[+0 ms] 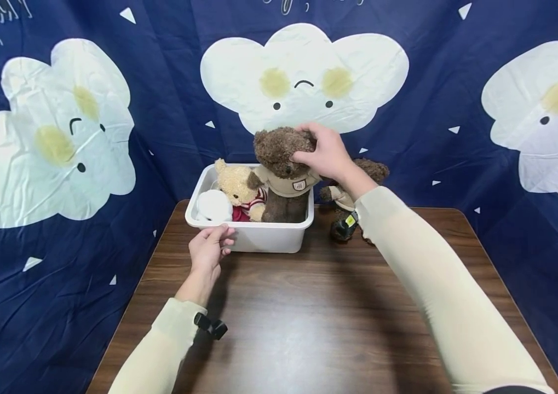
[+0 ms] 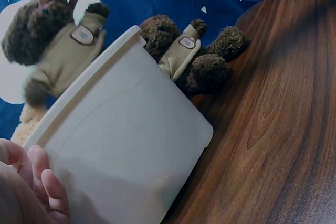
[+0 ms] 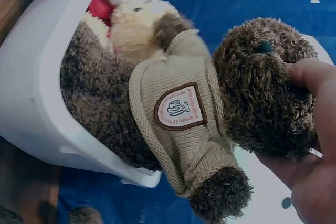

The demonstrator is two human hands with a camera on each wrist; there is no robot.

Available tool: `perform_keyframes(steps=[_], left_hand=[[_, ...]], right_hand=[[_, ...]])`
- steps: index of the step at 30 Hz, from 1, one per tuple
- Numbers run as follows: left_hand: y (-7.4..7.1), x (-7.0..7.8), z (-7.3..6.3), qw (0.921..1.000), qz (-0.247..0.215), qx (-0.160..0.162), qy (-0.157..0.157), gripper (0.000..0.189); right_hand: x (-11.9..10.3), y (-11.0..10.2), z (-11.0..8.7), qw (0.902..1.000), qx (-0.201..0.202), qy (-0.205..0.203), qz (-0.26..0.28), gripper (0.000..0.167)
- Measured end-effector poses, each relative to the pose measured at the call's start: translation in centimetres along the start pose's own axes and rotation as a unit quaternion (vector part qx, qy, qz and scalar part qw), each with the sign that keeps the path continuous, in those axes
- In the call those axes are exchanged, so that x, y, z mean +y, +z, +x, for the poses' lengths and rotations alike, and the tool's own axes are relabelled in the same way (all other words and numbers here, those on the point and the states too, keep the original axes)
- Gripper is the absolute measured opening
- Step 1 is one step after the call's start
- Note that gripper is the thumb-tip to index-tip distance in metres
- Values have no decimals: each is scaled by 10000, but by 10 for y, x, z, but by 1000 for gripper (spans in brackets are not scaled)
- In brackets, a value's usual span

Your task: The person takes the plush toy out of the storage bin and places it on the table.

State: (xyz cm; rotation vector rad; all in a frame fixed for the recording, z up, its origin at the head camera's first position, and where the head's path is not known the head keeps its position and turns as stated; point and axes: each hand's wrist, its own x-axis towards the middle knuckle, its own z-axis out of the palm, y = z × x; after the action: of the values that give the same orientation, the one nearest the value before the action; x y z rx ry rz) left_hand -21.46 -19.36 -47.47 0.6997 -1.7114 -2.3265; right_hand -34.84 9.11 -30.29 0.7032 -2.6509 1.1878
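My right hand (image 1: 325,150) grips the head of a brown teddy bear (image 1: 286,183) in a beige knitted sweater with a badge. The bear stands upright, its legs inside a white plastic bin (image 1: 269,238). In the right wrist view, thumb and fingers of the right hand (image 3: 315,124) hold both sides of the furry head. At the bin's near left corner, my left hand (image 1: 208,251) holds the rim, its fingers curled. A cream teddy bear (image 1: 234,183) in red-and-white stripes and a round white plush thing (image 1: 213,206) lie in the left part of the bin.
A second brown teddy bear (image 2: 189,51), also in a beige sweater, lies on the wooden table (image 1: 279,317) just right of the bin. Dark blue cloth (image 1: 170,109) with cloud prints hangs behind and at both sides. A black strap (image 1: 211,325) is on the left sleeve.
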Motion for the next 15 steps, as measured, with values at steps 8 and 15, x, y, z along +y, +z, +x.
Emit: perform_keyframes(steps=[8, 15], left_hand=[[1, 0, -1, 9999, -63, -61, -60, 11], [0, 1, -1, 10000, -46, 9, -75, 10]], right_hand=[[-10, -49, -8, 9951, 768, -248, 567, 57], [-11, -92, -16, 9790, 1525, -427, 1286, 53]])
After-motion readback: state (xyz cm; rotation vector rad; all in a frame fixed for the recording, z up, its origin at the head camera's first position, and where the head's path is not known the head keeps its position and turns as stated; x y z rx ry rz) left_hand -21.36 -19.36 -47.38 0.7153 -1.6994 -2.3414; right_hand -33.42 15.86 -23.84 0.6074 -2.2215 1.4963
